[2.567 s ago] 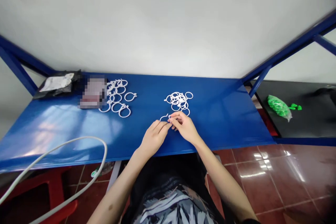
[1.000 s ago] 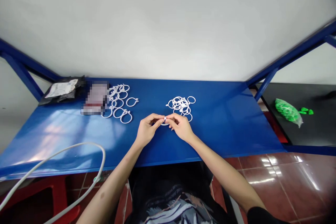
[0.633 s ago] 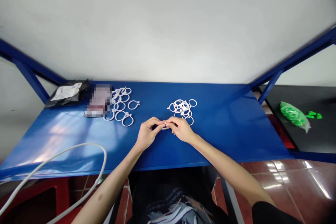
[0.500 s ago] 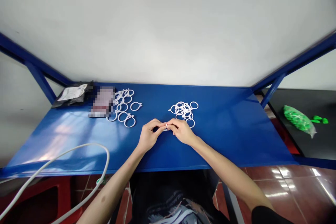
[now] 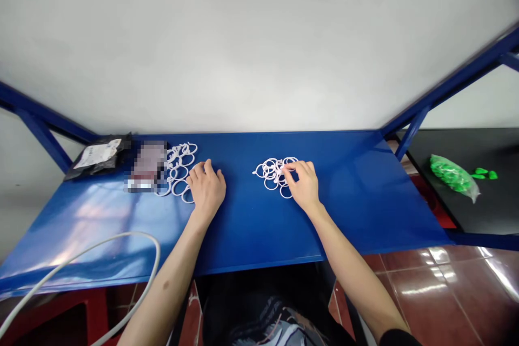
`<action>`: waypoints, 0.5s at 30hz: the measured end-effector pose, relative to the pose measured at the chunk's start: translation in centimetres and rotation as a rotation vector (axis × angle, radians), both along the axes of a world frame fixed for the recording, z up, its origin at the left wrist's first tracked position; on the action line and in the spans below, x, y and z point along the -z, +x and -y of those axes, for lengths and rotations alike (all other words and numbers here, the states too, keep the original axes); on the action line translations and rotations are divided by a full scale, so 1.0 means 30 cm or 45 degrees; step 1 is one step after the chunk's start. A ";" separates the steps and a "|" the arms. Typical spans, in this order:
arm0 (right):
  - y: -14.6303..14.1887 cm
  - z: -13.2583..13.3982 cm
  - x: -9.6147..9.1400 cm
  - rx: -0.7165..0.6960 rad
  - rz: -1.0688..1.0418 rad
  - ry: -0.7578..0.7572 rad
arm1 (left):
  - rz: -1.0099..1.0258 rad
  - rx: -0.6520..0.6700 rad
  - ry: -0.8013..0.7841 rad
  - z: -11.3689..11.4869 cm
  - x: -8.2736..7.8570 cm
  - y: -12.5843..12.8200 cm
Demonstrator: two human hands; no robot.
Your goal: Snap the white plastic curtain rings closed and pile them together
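Note:
My left hand (image 5: pixel 207 188) is palm down at the right side of the left group of white plastic rings (image 5: pixel 178 170), fingers apart; it hides part of that group, and I see nothing gripped in it. At the right group of white rings (image 5: pixel 270 174), my right hand (image 5: pixel 304 185) has thumb and forefinger pinched on a ring at the pile's right edge. The rings are thin hoops with a small knob or clasp, several in each group, overlapping on the blue table (image 5: pixel 251 232).
At the table's left lie a black plastic parcel (image 5: pixel 99 157) and a blurred-out flat object (image 5: pixel 148 165). A white cable (image 5: pixel 101 243) loops over the front left edge. On a dark surface to the right are a bag of green pieces (image 5: pixel 452 174) and loose green pieces (image 5: pixel 480 173).
My hands, earlier together over a small white item at the middle, have parted. The left moved to the left ring group, the right to the right group. The view shifted slightly.

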State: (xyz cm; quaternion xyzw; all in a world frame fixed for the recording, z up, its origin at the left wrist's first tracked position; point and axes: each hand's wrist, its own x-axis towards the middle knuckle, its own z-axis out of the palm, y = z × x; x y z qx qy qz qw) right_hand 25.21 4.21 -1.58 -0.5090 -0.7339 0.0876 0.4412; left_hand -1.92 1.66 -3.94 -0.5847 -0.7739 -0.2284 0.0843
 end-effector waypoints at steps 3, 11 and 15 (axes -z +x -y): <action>0.025 -0.020 0.010 -0.004 0.052 -0.013 | -0.025 0.041 -0.033 0.002 0.018 -0.010; -0.029 0.027 -0.003 -0.065 0.048 0.146 | 0.212 0.568 0.142 0.034 0.033 -0.012; -0.120 0.096 -0.007 -0.359 0.043 0.185 | 0.369 0.664 0.177 0.047 0.021 0.009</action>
